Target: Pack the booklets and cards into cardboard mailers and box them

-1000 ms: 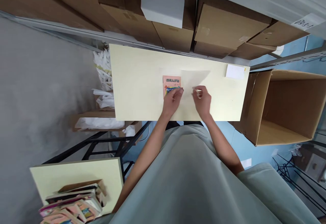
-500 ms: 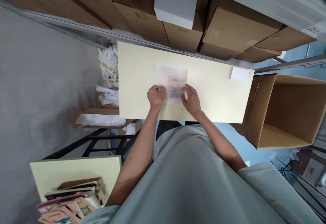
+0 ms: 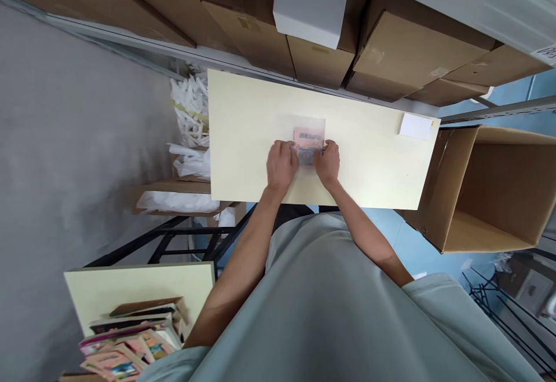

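Observation:
A small pink item with dark print (image 3: 309,139) lies on the pale yellow table (image 3: 243,139), inside or under a translucent sheet or bag (image 3: 315,121). My left hand (image 3: 282,165) is at the item's left edge, its fingers bent together and slightly blurred. On the right edge, my right hand (image 3: 328,161) has its thumb and fingers closed on the wrapped item. What lies between the left fingertips is too small to make out.
Cardboard boxes (image 3: 319,61) line the shelf behind the table. White papers (image 3: 414,126) lie at its right end. An open carton (image 3: 499,191) stands on the right. White plastic bags (image 3: 191,110) hang at the left; pink booklets (image 3: 115,362) sit on a lower board.
My left hand has moved right, onto the item's edge. The right hand's fingers have closed on the other side. The whole view has shifted slightly.

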{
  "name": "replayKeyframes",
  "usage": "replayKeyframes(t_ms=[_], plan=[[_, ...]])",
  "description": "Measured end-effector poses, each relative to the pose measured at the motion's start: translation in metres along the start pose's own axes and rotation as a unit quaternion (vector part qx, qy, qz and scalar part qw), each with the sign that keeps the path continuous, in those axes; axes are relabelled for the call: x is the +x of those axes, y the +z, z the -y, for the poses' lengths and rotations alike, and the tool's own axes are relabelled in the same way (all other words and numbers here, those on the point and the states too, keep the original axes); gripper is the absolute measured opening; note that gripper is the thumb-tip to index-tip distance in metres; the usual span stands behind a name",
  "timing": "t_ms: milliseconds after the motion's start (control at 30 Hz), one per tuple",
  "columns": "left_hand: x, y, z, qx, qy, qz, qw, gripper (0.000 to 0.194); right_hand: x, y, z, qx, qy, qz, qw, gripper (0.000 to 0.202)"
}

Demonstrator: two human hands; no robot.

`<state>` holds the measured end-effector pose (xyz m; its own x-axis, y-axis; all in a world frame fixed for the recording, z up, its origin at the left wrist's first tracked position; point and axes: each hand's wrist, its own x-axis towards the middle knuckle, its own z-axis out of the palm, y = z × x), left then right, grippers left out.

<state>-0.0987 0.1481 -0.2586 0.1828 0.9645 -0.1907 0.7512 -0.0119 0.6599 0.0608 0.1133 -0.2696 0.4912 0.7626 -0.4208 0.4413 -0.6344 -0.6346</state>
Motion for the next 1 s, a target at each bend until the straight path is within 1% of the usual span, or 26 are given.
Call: replayKeyframes(t_ms=[33, 67, 167, 267, 333, 433, 500, 567, 633, 733, 867, 933, 1000], plan=[[-0.002, 0.004, -0.001, -0.006, 0.012, 0.020, 1.000, 0.028, 0.001, -0.001, 0.001, 0.005, 0.006, 0.000, 1.000, 0.041], [-0.004, 0.008, -0.001, -0.009, 0.013, 0.028, 0.999, 0.031, 0.001, -0.002, 0.001, 0.010, 0.015, 0.001, 1.000, 0.040], [-0.006, 0.018, 0.002, -0.019, -0.014, 0.006, 1.000, 0.038, 0.003, -0.006, 0.004, 0.034, 0.049, 0.003, 0.998, 0.034], [-0.001, 0.024, 0.007, -0.058, -0.056, -0.014, 0.997, 0.035, 0.005, -0.009, 0.004, 0.062, 0.068, 0.039, 0.995, 0.016], [0.005, 0.025, 0.011, -0.078, -0.083, -0.019, 0.993, 0.030, 0.007, -0.009, 0.004, 0.087, 0.051, 0.069, 0.993, 0.016], [0.012, 0.022, 0.011, -0.107, -0.115, -0.014, 0.987, 0.020, 0.005, -0.007, 0.004, 0.151, 0.023, 0.080, 0.985, 0.019], [0.013, 0.017, 0.007, -0.132, -0.130, -0.007, 0.983, 0.018, 0.001, -0.008, 0.005, 0.206, 0.013, 0.100, 0.973, 0.022], [0.010, 0.011, -0.001, -0.159, -0.129, -0.003, 0.979, 0.018, -0.005, -0.015, 0.006, 0.257, -0.003, 0.136, 0.957, 0.027], [0.003, 0.004, -0.011, -0.200, -0.122, -0.006, 0.972, 0.020, -0.012, -0.029, 0.006, 0.294, -0.023, 0.164, 0.941, 0.035], [-0.011, -0.010, -0.028, -0.282, -0.120, -0.002, 0.952, 0.032, -0.023, -0.060, 0.006, 0.326, -0.047, 0.188, 0.925, 0.046], [-0.025, -0.030, -0.050, -0.395, -0.139, 0.041, 0.907, 0.054, -0.037, -0.104, 0.008, 0.351, -0.047, 0.211, 0.911, 0.048], [-0.029, -0.039, -0.059, -0.432, -0.152, 0.064, 0.887, 0.059, -0.042, -0.120, 0.010, 0.359, -0.036, 0.222, 0.906, 0.048], [-0.032, -0.047, -0.067, -0.448, -0.160, 0.090, 0.875, 0.060, -0.046, -0.131, 0.011, 0.371, -0.019, 0.231, 0.899, 0.048]])
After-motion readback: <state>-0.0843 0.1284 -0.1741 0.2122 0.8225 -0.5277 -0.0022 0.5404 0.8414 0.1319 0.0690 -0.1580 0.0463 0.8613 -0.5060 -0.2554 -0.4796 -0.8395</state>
